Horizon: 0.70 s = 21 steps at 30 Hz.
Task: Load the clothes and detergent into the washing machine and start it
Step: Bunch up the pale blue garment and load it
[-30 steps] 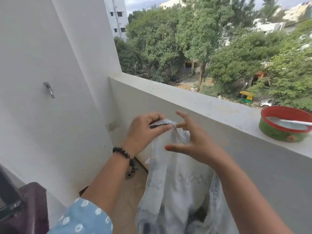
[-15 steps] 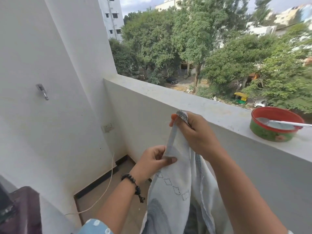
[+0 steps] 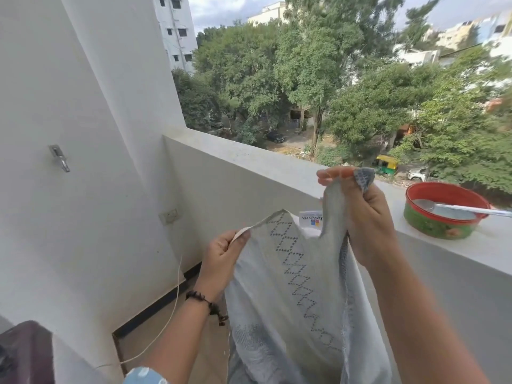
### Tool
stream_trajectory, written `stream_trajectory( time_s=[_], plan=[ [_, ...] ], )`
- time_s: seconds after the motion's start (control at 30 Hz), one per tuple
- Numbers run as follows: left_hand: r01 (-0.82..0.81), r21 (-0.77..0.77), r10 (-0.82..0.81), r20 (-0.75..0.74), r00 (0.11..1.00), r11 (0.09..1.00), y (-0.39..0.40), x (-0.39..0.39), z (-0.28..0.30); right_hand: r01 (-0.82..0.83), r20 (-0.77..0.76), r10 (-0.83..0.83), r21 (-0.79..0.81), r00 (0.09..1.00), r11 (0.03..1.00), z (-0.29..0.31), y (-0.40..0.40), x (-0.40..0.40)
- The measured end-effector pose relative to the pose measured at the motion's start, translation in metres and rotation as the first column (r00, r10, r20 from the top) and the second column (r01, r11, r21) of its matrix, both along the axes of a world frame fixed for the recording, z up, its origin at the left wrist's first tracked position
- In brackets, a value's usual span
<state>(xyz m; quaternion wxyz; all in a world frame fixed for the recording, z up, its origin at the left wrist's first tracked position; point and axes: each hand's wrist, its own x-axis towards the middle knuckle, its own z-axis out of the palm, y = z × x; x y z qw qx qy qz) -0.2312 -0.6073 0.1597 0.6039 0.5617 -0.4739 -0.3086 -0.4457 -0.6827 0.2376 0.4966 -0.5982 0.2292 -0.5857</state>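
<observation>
**Garment still in hand, nothing loaded yet**

We hold a pale garment (image 3: 299, 295) spread between both hands. Our left hand (image 3: 221, 253) pinches its edge low, wrist wearing a dark bead bracelet (image 3: 206, 303); our right hand (image 3: 363, 217) grips the other end higher, fingers curled round the cloth, forearm angled up from lower right. The cloth hangs down in front of the balcony ledge (image 3: 263, 164), where a red-rimmed bowl (image 3: 443, 214) holds a spoon (image 3: 465, 209). We judge loading, detergent and starting all remain; the dark shape at lower left is too cropped to identify.
</observation>
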Motion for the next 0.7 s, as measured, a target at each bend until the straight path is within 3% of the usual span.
stream_trajectory(
  time_s=[0.13, 0.27, 0.37, 0.47, 0.57, 0.7],
  plan=[
    [0.117, -0.151, -0.078, 0.246, 0.966, 0.982, -0.014, -0.035, 0.043, -0.235, -0.163, 0.25, 0.101, 0.955, 0.967, -0.042, 0.009, 0.025],
    [0.083, -0.202, 0.002, 0.386, 0.922, 0.976, -0.025, -0.044, 0.052, -0.409, -0.156, 0.456, 0.26, 0.876, 0.875, -0.066, 0.022, 0.037],
    [0.009, -0.204, 0.057, 0.317, 0.947, 0.979, -0.027, -0.031, 0.042, -0.292, -0.155, 0.336, 0.252, 0.929, 0.923, -0.064, 0.017, 0.031],
    [0.054, -0.111, -0.023, 0.262, 0.965, 0.992, -0.021, -0.026, 0.018, -0.177, -0.094, 0.199, 0.197, 0.976, 0.964, -0.049, 0.008, 0.021],
    [0.165, 0.054, -0.174, 0.335, 0.926, 0.985, -0.012, -0.031, -0.022, -0.172, -0.027, 0.178, 0.147, 0.984, 0.974, -0.026, 0.004, 0.017],
    [0.104, 0.25, -0.222, 0.506, 0.834, 0.963, -0.006, -0.031, -0.078, -0.189, 0.103, 0.179, 0.099, 0.978, 0.977, 0.001, 0.007, 0.014]
  ],
)
